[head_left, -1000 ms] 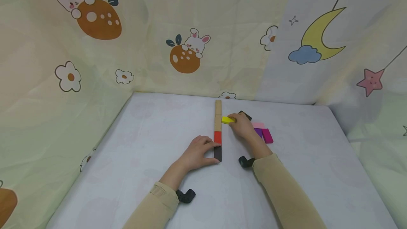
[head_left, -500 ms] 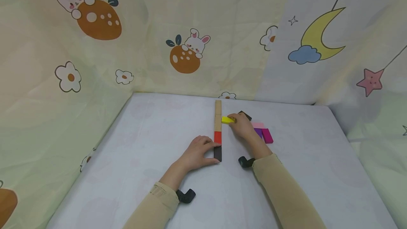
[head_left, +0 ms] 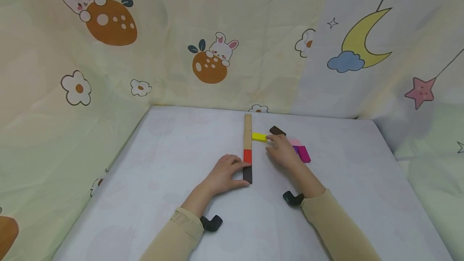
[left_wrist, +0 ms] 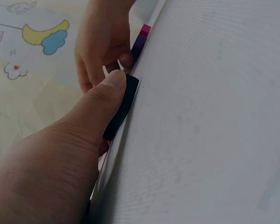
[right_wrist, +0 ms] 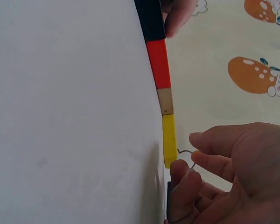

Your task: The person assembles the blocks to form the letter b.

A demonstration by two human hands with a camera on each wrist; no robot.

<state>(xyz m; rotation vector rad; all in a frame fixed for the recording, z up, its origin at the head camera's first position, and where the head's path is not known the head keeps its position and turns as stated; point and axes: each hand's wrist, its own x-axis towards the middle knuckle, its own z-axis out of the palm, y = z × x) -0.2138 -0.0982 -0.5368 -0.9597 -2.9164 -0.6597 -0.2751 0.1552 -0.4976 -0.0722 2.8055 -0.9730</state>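
The yellow block point(head_left: 259, 137) paralleled the desk's point(head_left: 181, 140) far edge, left of the relaxed, empty right hand point(head_left: 284, 151); the left hand point(head_left: 224, 174) pinched a black block point(head_left: 247, 175).

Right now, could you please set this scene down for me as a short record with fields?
Surface: white table
Row, nearest to farthest: black block, red block, near tan block, far tan block
Beside the row: yellow block, pointing right
Left hand: pinches the black block
Right hand: at the yellow block's outer end, not gripping it; contact unclear
Other blocks, farther right: dark brown block, pink block, purple block, magenta block
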